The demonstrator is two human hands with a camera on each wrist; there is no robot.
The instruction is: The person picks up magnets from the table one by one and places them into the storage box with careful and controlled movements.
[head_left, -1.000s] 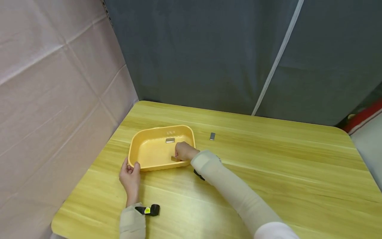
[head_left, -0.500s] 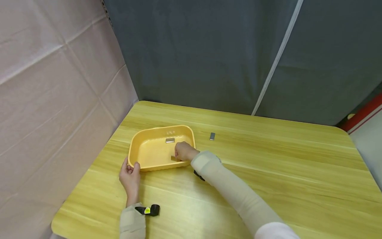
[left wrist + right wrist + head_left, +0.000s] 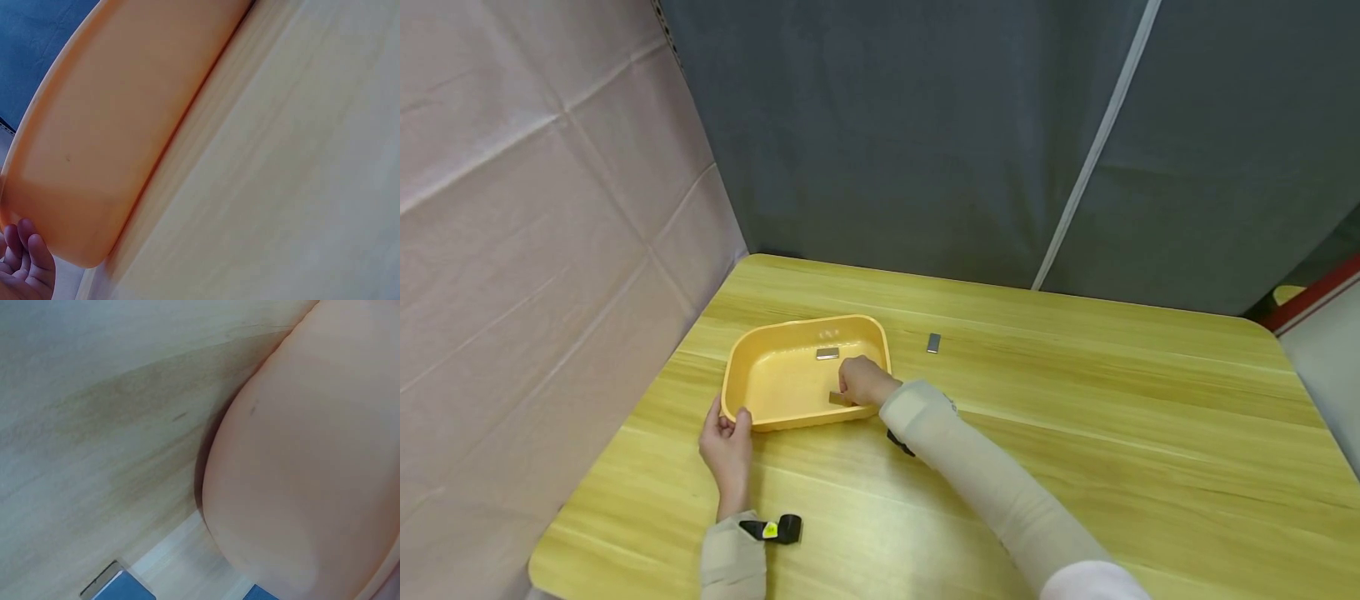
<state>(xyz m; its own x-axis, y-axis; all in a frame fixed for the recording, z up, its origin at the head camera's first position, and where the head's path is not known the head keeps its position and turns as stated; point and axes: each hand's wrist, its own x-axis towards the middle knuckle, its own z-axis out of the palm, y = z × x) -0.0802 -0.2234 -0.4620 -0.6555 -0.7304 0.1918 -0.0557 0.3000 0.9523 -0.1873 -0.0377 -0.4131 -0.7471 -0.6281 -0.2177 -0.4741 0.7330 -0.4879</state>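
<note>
A yellow plastic basin stands on the table. My left hand grips its near left corner, thumb over the rim and fingers outside. In the left wrist view the fingers curl beside the basin's outer wall. My right hand reaches over the right side and pinches a small rectangular metallic block low inside the basin. Part of that block is covered by the fingers. Farther back in the basin lies a second shiny block. The right wrist view shows the basin's outside but not the hand.
To the right of the basin, a grey block lies on the wooden table. A block with a blue face appears low in the right wrist view. Behind the table hangs a dark curtain; pale cloth covers the left side.
</note>
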